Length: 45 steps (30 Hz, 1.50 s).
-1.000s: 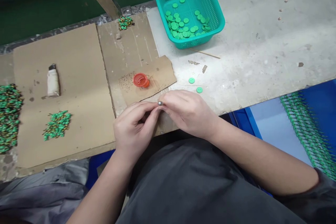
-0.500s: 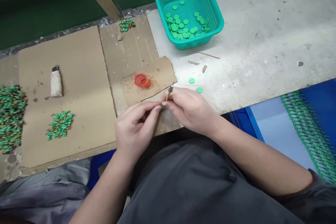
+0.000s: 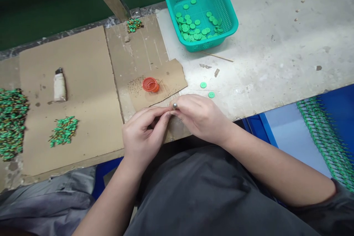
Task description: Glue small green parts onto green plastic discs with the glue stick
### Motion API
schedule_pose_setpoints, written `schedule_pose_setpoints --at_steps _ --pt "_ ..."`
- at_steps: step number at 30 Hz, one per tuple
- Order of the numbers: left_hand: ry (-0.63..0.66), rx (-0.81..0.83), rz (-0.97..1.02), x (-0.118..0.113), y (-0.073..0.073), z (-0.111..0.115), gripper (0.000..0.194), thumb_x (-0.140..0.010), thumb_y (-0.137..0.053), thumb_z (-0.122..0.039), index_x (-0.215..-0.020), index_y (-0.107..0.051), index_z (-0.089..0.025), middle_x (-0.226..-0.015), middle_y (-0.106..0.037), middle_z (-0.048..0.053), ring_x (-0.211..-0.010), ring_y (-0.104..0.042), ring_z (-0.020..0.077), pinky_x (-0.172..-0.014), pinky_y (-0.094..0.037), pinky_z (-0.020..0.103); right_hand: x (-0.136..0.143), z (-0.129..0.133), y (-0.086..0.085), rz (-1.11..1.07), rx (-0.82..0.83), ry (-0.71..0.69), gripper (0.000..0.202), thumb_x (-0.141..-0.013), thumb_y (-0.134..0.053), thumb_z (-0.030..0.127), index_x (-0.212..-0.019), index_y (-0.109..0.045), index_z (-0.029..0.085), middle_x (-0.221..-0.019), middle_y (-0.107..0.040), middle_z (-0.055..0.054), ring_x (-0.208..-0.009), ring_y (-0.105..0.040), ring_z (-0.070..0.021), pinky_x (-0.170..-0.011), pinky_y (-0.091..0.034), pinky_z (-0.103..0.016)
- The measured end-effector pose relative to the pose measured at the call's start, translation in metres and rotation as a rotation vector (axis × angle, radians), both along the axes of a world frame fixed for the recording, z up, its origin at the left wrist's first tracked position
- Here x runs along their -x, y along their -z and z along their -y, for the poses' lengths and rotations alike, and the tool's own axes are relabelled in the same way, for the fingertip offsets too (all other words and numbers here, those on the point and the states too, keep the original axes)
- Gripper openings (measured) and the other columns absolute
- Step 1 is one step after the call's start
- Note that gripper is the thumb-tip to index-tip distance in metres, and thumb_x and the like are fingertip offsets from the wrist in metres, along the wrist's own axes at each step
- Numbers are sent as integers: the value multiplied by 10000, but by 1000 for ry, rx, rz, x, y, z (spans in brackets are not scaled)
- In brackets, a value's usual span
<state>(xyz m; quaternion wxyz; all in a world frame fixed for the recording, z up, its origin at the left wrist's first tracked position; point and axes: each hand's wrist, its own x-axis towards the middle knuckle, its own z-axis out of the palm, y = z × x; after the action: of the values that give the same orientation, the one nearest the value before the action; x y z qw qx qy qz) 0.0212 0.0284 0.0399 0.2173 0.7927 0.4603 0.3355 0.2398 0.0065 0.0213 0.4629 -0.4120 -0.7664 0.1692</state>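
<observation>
As the right hand (image 3: 201, 118) pinches it, the tool (image 3: 174, 106) points end-on toward the camera.

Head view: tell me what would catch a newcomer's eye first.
Probably the teal basket at the top, right of centre, with green buttons inside. Next, the left hand and right hand close together near the middle, the right holding a slim tool. Then the red cup beyond them and the large green-and-dark heap at the left edge.

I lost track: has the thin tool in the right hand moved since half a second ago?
Yes. Judged against the red cup, the end of the thin tool has swung left and down in the view.
</observation>
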Motion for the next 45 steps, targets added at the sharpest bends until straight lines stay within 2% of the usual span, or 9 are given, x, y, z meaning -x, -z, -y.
schedule_pose_setpoints --at_steps 6,12,16,19,26,34,45 --pt "1 -19 15 0 2 0 116 -1109 -818 -297 -1024 -894 -275 -1015 -912 -2 -729 -762 142 -741 -615 289 1 0 2 18 -40 -9 170 -1247 -523 131 -1217 -656 234 -1047 -782 -46 -978 -756 -229 -890 -630 -365" --pt "12 -29 15 1 3 -1 111 -1112 -811 -279 -1038 -893 -285 -1023 -913 -6 -800 -808 165 -768 -628 305 3 -2 3 -38 -51 18 171 -1261 -519 169 -1171 -638 251 -1014 -780 -30 -942 -762 -218 -863 -631 -358" --pt "23 -26 11 2 4 -1 106 -1134 -796 -265 -1114 -899 -282 -1139 -925 16 -963 -863 193 -876 -657 323 0 -3 2 -141 -28 78 149 -1256 -539 169 -1176 -637 248 -1074 -811 -36 -991 -795 -202 -922 -650 -341" --pt "44 -36 6 2 4 -1 115 -1137 -794 -250 -1132 -903 -286 -1149 -925 16 -1037 -872 201 -967 -664 334 -2 -3 4 -136 -9 60 130 -1237 -559 138 -1201 -647 226 -1127 -833 -61 -1028 -806 -208 -936 -649 -341" --pt "79 -66 12 2 4 -2 143 -1130 -800 -224 -1169 -912 -303 -1144 -927 7 -1044 -874 210 -1009 -673 357 -1 -2 7 -97 45 60 128 -1258 -549 203 -1206 -658 247 -1095 -822 -54 -1011 -798 -233 -908 -650 -381" --pt "88 -74 16 2 5 -1 167 -1122 -807 -186 -1186 -905 -305 -1173 -934 -16 -1073 -879 193 -1032 -675 339 -1 -3 5 -65 27 51 129 -1266 -538 187 -1257 -659 232 -1098 -819 -54 -1002 -798 -233 -901 -652 -374" --pt "64 -56 14 2 6 -2 156 -1130 -804 -242 -1187 -926 -319 -1161 -938 -2 -1075 -895 226 -1027 -703 378 1 -5 4 -61 59 28 154 -1267 -522 192 -1199 -654 233 -1097 -815 -56 -980 -772 -228 -890 -621 -372"
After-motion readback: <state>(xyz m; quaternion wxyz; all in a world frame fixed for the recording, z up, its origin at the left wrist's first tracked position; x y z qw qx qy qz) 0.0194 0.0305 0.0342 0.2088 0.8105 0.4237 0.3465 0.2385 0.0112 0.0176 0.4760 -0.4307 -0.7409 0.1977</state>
